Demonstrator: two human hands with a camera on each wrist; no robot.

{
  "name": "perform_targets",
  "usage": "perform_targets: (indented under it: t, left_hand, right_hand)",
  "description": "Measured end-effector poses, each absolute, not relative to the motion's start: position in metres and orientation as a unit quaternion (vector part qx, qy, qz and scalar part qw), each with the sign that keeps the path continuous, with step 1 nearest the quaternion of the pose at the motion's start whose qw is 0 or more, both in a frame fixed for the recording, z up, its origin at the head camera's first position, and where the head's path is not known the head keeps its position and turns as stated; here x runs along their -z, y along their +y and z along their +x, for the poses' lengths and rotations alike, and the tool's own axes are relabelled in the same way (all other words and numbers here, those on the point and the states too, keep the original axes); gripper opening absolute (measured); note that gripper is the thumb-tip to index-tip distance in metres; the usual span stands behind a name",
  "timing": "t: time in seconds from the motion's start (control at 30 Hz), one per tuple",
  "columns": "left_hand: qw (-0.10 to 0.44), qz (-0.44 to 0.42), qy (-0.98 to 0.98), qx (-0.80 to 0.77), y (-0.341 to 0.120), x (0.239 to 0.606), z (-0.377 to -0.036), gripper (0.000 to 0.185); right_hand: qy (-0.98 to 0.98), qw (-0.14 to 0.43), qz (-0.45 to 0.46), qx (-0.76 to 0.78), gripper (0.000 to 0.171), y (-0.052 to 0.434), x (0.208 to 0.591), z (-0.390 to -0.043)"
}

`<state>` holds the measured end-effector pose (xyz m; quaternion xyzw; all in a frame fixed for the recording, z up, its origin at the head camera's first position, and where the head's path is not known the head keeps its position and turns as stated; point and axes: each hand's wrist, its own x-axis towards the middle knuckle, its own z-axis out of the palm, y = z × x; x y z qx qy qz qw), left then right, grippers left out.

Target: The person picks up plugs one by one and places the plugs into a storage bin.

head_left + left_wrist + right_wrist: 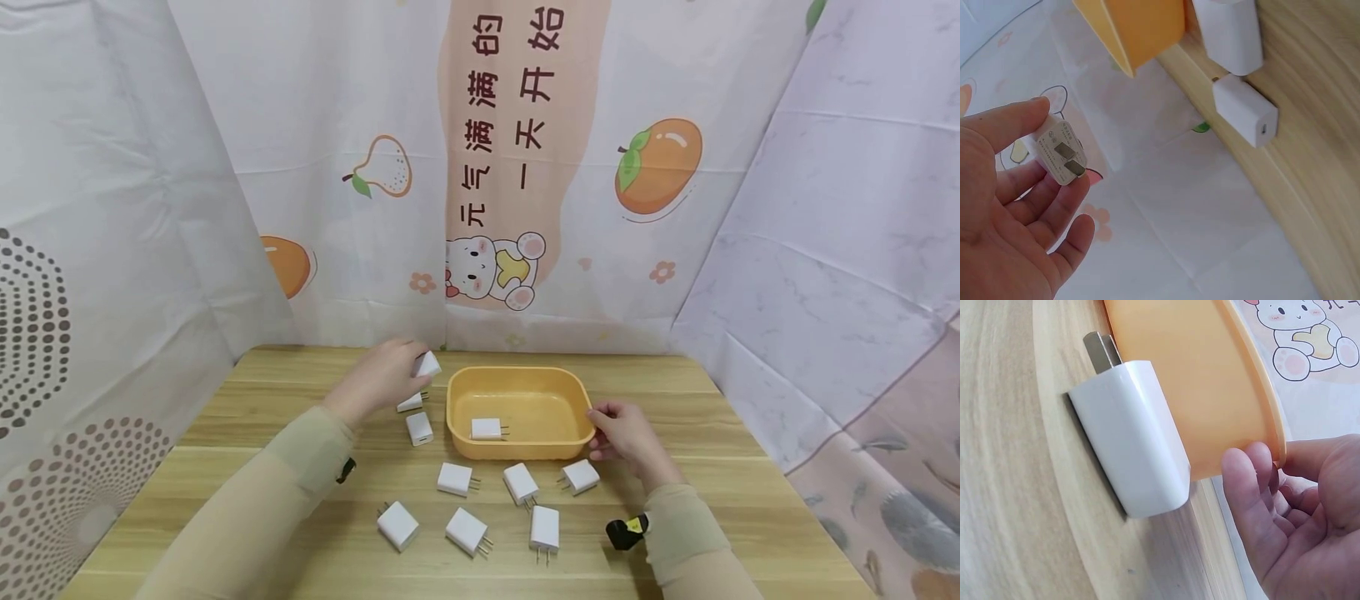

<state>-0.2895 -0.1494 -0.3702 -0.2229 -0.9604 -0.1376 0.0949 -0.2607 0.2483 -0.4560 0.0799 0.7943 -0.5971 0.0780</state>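
Note:
My left hand (384, 379) pinches a white charger plug (427, 365) between thumb and fingertips, raised left of the yellow-orange plastic basin (517, 451). In the left wrist view, the flat metal prongs and printed end of this held charger (1060, 147) face the camera. On the far side, my right hand (624, 435) grips the basin's right rim; the right wrist view has the thumb and fingers of that hand (1291, 519) on either side of the edge. Inside the basin, toward its front left, lies one charger (486, 429).
Two chargers lie under and beside my left hand, one of them (420, 428) close to the basin's left wall. Several more, including a charger (454, 479) and another charger (544, 529), are scattered in front on the wooden table (720, 467). Printed curtains (337, 233) enclose the back and sides.

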Motion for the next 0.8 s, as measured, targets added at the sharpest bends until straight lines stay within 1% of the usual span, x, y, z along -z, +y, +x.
perform_targets:
  t: [0.3, 0.63, 0.8]
  left_hand:
    - [0.084, -0.241, -0.958, 0.13, -0.124, 0.358, -0.297, 0.045]
    - [0.067, -0.263, -0.959, 0.081, -0.092, 0.35, -0.298, 0.038]
    - [0.059, -0.28, -0.954, 0.086, -0.08, 0.351, -0.3, 0.034]
  right_hand:
    - [0.793, 0.077, 0.082, 0.599, 0.029, 0.247, 0.455, -0.261]
    - [0.792, 0.08, 0.081, 0.6, 0.03, 0.247, 0.456, -0.261]
    - [0.793, 0.08, 0.08, 0.599, 0.03, 0.248, 0.456, -0.262]
